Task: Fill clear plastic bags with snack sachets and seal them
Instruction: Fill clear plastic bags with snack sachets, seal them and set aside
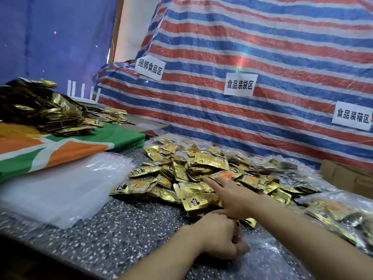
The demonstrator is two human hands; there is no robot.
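- Head view, the hands: the left hand (pixel 220 237) lies low on the speckled worktop (pixel 121 229) with its fingers curled. It appears to pinch the edge of a clear bag (pixel 264 251) that lies flat just to its right, though the film is faint and the grip is partly hidden.
- The right hand (pixel 236 201) reaches over the left, with index finger and thumb stretched out. The fingertip touches the near slope of the sachet pile (pixel 191 172). Its other fingers are hidden, and I see nothing held in it.
- Head view, the stock: the gold sachets lie heaped loose in the middle of the worktop, against the striped tarp (pixel 262 57).
- A stack of empty bags (pixel 60 190) lies to the left of the pile, partly on a green and orange cloth (pixel 60 146).
- Filled bags (pixel 333 215) lie to the right of the pile, near a cardboard box (pixel 347 174).
- The step in hand: this looks like filling, at the point of fetching sachets while the bag is kept ready. Nothing can be made out inside that bag.
- The next move: the right hand must close on a few sachets and draw them back without dragging the heap. The left hand must hold the bag's mouth apart, since thin film tends to cling shut.
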